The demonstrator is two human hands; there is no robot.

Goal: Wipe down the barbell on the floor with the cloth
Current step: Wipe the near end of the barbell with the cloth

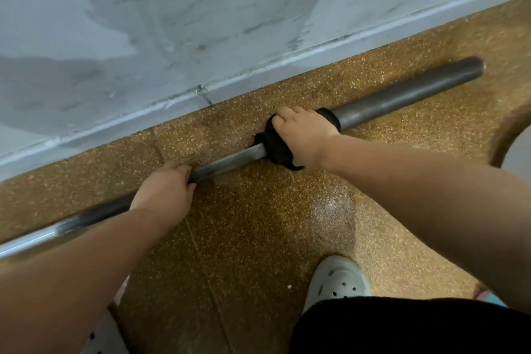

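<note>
Where wall meets speckled floor [258, 224], barbell [402, 95] lying just beside the skirting, near end cut off at the frame edge. Left hand [165, 190] clamped on the thin shaft. Right hand [304, 135] closed over black cloth [273, 144] wrapped round the bar at the sleeve's collar, junction hidden. Pale shoe [336, 282] nearer than the barbell, half covered.
</note>
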